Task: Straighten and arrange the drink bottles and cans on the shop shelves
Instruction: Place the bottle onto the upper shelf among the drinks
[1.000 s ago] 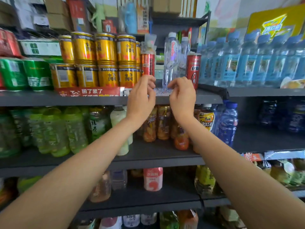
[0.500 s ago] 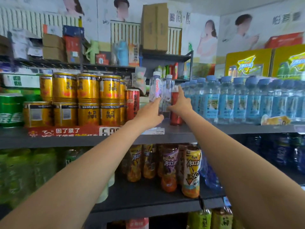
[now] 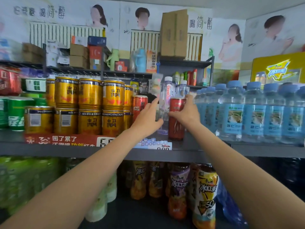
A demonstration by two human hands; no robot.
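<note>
Right hand point(image 3: 187, 115) wraps the tall slim red can point(image 3: 176, 119), upright on the grey metal shelf point(image 3: 69, 150); can's label unreadable. Left hand point(image 3: 146, 119) reaches the clear plastic bottle point(image 3: 165, 103) lettered "Ganten"; fingers extended along it, bottle's lower part blurred, can't tell if it's clasped. Left: stacked gold cans point(image 3: 90, 107), Chinese lettering upside down. Right: blue-capped water bottles point(image 3: 254, 113). Second red can point(image 3: 139, 105) partly hidden behind left hand.

our left hand point(image 3: 147, 116): bare, no glove, ring or watch | our right hand point(image 3: 187, 115): bare likewise | our forearms: bare, no sleeves in view
</note>
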